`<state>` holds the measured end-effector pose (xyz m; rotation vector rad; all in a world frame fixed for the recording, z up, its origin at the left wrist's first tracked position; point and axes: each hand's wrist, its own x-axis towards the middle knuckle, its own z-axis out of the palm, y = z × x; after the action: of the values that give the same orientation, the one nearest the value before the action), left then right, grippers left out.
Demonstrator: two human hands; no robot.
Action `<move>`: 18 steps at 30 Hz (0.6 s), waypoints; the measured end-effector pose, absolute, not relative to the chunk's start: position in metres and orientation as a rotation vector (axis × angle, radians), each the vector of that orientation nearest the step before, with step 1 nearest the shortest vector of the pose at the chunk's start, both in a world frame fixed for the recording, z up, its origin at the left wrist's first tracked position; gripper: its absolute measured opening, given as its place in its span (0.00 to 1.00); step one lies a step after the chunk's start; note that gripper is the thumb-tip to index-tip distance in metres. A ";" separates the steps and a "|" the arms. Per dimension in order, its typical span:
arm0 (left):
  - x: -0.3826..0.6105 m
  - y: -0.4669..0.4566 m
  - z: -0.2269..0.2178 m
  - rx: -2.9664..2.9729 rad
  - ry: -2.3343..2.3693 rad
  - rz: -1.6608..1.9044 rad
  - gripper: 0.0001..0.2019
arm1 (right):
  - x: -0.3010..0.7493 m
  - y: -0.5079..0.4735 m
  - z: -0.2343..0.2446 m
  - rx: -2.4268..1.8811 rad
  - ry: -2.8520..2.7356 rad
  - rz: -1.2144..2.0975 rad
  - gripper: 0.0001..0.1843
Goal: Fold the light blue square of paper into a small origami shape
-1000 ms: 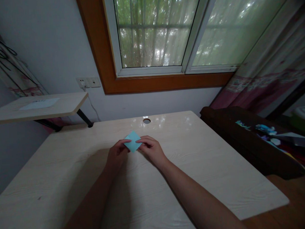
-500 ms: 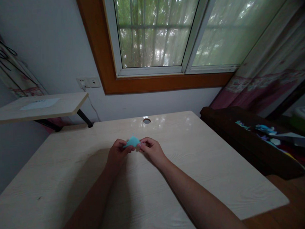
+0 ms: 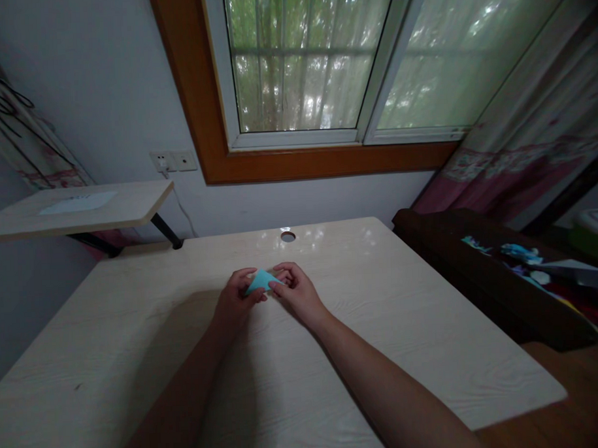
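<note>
A small piece of folded turquoise paper (image 3: 262, 280) is held between both hands over the far middle of the pale wooden desk (image 3: 371, 326). My left hand (image 3: 236, 295) pinches its left side, with the thumb along the near edge. On the other side, my right hand (image 3: 297, 288) grips the right corner, the thumb lying on the paper's near face and the index finger arched above. Fingertips behind the paper are partly hidden. Its outline looks like a low triangle with the point up; the exact folds are too small to make out.
A raised shelf (image 3: 146, 202) with a white sheet (image 3: 78, 203) stands at the desk's back left. Behind the hands is a round cable hole (image 3: 288, 237). A dark brown bench (image 3: 441, 245) holding assorted items adjoins the right side. A window (image 3: 303, 73) is ahead.
The turquoise paper has tilted and shifted slightly right, its outline going from diamond-like to triangular. My right index finger has lifted and arched; the left fingers have moved a little around the paper.
</note>
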<state>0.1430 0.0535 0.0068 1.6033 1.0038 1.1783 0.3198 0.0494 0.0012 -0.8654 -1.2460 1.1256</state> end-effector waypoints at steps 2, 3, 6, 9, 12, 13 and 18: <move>0.142 0.055 0.005 1.720 1.030 1.185 0.23 | 0.320 0.049 0.001 -0.885 -1.275 1.115 0.17; 0.142 0.055 0.004 1.796 1.033 1.186 0.21 | 0.320 0.049 0.001 -0.889 -1.279 1.115 0.16; 0.140 0.057 0.003 2.028 0.973 1.156 0.12 | 0.321 0.049 0.003 -0.872 -1.245 1.146 0.14; 0.139 0.058 0.003 2.135 0.934 1.207 0.09 | 0.321 0.048 0.005 -0.854 -1.212 1.189 0.13; 0.137 0.058 0.004 2.189 0.941 1.294 0.08 | 0.321 0.047 0.005 -0.848 -1.206 1.217 0.11; 0.137 0.058 0.004 2.212 0.951 1.314 0.07 | 0.321 0.047 0.005 -0.848 -1.203 1.228 0.10; 0.135 0.057 0.005 2.249 1.083 1.446 0.04 | 0.322 0.046 0.007 -0.950 -1.275 1.185 0.09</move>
<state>0.1354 0.0566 0.0055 2.2485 1.0830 1.4462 0.3219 0.0462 0.0074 -0.9497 -1.2747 1.1847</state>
